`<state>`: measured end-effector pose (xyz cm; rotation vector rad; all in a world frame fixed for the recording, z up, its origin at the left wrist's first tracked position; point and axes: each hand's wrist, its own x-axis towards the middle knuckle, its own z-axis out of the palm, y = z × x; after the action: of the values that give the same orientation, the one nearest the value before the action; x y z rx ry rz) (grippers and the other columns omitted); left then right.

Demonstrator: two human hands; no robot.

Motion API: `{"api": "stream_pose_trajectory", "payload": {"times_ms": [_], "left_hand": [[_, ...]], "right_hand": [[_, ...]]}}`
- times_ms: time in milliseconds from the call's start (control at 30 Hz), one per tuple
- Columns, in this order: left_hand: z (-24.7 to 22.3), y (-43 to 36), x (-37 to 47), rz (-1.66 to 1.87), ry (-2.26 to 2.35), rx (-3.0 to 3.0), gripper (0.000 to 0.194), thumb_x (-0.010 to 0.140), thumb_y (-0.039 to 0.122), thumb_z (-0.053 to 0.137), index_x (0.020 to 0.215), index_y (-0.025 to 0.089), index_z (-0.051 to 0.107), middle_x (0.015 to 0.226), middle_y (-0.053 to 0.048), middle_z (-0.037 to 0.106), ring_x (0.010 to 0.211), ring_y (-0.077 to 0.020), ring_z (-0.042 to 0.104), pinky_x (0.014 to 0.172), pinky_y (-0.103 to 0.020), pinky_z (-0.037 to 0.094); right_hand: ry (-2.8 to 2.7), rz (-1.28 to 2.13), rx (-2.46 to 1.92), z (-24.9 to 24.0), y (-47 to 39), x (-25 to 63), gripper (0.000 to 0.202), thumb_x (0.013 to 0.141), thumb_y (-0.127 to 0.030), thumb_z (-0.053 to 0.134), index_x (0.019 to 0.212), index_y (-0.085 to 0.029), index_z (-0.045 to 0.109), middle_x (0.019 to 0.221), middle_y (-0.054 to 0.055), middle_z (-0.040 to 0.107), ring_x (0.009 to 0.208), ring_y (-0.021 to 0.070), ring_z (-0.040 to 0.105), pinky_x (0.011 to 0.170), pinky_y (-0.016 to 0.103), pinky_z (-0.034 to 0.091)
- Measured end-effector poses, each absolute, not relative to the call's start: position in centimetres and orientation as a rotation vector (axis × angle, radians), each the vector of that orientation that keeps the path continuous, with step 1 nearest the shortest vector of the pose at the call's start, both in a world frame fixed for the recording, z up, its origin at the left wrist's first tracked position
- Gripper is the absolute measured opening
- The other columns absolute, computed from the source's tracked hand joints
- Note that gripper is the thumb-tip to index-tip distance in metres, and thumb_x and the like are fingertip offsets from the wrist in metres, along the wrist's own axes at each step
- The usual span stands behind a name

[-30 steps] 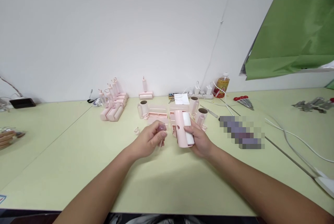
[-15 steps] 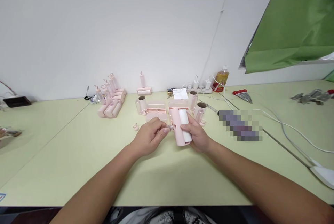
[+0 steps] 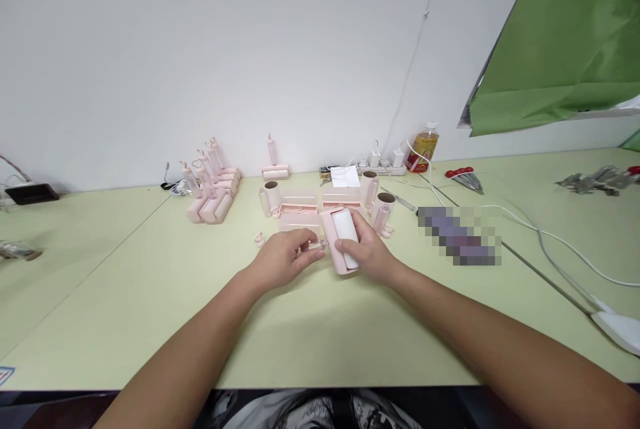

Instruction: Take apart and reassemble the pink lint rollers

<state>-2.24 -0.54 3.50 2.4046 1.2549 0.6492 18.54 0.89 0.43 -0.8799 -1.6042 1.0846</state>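
My right hand [image 3: 373,252] is wrapped round a pink lint roller head [image 3: 334,242], its thumb lying across the white sticky roll [image 3: 345,229] inside. Between the thumb and fingers of my left hand [image 3: 285,259] is a clear lint roller handle [image 3: 317,245], its end at the side of the pink head. Whether handle and head are joined, I cannot tell. Behind the hands lie open pink cases [image 3: 299,221]. A small pink cap with a loop [image 3: 259,238] rests left of them.
Several finished-looking lint rollers [image 3: 215,205] stand at the left, another [image 3: 275,170] by the wall. Upright rolls [image 3: 385,205] with clear handles stand right of the cases. Farther right are a drink bottle [image 3: 423,149], a power strip [image 3: 385,170], red-handled pliers [image 3: 465,179] and white cables [image 3: 555,249].
The roller head has shifted slightly left and turned a little in my right hand. My left fingers have moved along the handle, more of which now shows.
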Motion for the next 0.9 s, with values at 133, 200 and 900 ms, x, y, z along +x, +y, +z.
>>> {"api": "stream_pose_trajectory", "payload": {"times_ms": [133,200,900], "left_hand": [[3.3,-0.5,-2.2,0.630,1.256,2.419,0.028,0.090,0.047,0.048,0.088,0.021,0.060,0.074,0.001,0.063,0.064,-0.0133,0.053,0.056,-0.024,0.034],[3.2,-0.5,-2.1,0.623,1.254,2.440,0.028,0.090,0.046,0.048,0.089,0.021,0.061,0.075,0.001,0.063,0.065,-0.0134,0.054,0.056,-0.024,0.034],[2.1,-1.2,-0.2,1.171,0.751,1.432,0.037,0.080,0.048,0.060,0.072,0.021,0.036,0.051,0.010,0.039,0.039,-0.0065,0.039,0.039,-0.019,0.029]], "right_hand": [[-1.624,1.082,-0.932,0.6,0.7,18.5,0.047,0.076,-0.026,0.058,0.121,-0.021,0.045,0.099,0.002,0.055,0.088,0.0204,0.051,0.078,0.031,0.043],[-1.634,1.084,-0.953,0.7,0.5,18.4,0.048,0.076,-0.026,0.057,0.122,-0.021,0.045,0.097,0.002,0.055,0.085,0.0195,0.051,0.075,0.030,0.043],[-1.336,1.676,-0.632,2.4,-0.5,18.4,0.034,0.078,-0.048,0.060,0.096,-0.020,0.063,0.074,0.004,0.062,0.059,0.0189,0.058,0.048,0.032,0.049]]}}
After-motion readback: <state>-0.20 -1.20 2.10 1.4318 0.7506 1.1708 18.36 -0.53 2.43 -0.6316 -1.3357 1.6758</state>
